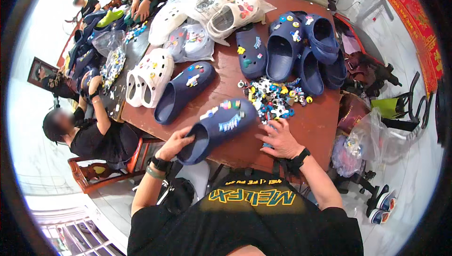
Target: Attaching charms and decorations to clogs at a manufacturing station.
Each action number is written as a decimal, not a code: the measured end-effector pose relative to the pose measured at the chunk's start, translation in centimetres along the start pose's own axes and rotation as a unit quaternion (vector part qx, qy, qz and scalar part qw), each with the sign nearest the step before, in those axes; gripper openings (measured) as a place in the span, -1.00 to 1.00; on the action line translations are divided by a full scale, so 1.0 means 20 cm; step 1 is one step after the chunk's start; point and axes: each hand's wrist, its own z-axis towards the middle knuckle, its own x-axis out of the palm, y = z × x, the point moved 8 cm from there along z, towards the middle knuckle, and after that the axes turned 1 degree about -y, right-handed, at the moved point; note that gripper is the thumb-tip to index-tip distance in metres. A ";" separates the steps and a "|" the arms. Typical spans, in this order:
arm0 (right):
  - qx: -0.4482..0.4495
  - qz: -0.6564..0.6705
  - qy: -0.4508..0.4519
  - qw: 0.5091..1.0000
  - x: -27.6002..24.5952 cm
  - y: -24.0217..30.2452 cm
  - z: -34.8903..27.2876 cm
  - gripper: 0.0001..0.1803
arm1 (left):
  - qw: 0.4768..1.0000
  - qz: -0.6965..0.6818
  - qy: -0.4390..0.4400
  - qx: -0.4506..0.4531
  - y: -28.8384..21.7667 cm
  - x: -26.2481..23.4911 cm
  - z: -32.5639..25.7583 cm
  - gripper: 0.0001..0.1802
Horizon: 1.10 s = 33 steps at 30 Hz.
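My left hand (176,144) grips a navy clog (230,125) by its heel end, holding it tilted above the table's near edge. Several small charms are set in its upper. At the near side of a heap of loose charms (275,97), my right hand (281,140) has its fingers spread; whether a fingertip touches a charm is hard to tell. Another decorated navy clog (184,92) lies just beyond the held one, beside a pair of white clogs (150,78). Behind the heap stand more navy clogs (282,49), some with charms and some stacked at the right.
Clogs in clear plastic bags (230,13) crowd the far side of the brown table (226,84). A seated person (101,129) handles a shoe at the left, and another person's hands (141,6) reach in at the back. Bags and a chair (400,110) stand on the right.
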 end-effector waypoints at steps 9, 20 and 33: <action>-0.083 -0.172 0.071 0.979 0.05 -0.33 0.02 -0.64 | 0.983 0.167 0.062 0.048 0.04 0.20 0.00 -0.55; -0.051 0.063 0.086 0.993 -0.04 -0.02 0.03 -0.72 | 0.856 0.375 -0.249 0.255 -0.23 0.11 0.09 -0.77; 0.171 0.102 -0.031 0.979 -0.08 -0.05 0.24 -0.60 | 0.962 0.213 -0.139 0.095 -0.03 0.66 0.13 -0.49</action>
